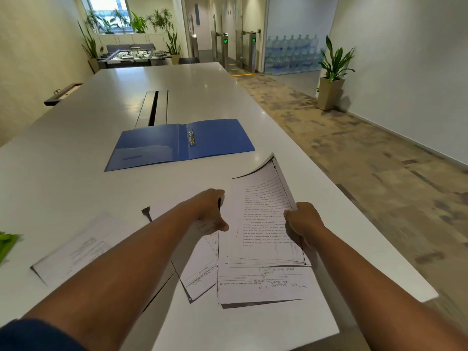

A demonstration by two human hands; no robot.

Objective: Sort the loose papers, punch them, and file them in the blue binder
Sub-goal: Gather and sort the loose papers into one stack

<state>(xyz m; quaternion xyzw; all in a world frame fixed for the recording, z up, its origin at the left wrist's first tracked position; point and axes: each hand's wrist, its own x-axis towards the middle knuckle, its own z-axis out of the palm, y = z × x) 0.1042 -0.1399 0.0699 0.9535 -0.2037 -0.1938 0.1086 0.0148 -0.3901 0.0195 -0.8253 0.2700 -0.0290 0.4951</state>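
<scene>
Paperwork everywhere at the near end of the desk (76, 138), and the sorting is on. The right hand (302, 224) has its fingers curled round the right edge of a typed sheaf (266, 214), lifting it so its far corner curls up off the surface. Its long axis runs away from the person, tilted a little toward the desk's right edge. The left hand (211, 211) is down on the loose papers (253, 282) just left of that sheaf, thumb out toward the near side, fingers curled over something thin; what exactly it pinches I cannot tell from here.

Now the relation that matters: the blue binder (179, 145) lies open and flat straight ahead, farther up the desk, beyond both hands and slightly left of the lifted sheaf. Its spine and metal rings (191, 138) run roughly the same way as the sheaf's long side, so little turning should be needed at filing time. The left hand looks the nearer one to it.

Another sheet (76, 249) sits apart toward the near-left corner. No punch is visible anywhere, so by my reckoning we're early: still gathering and squaring, holes and filing all to come.
</scene>
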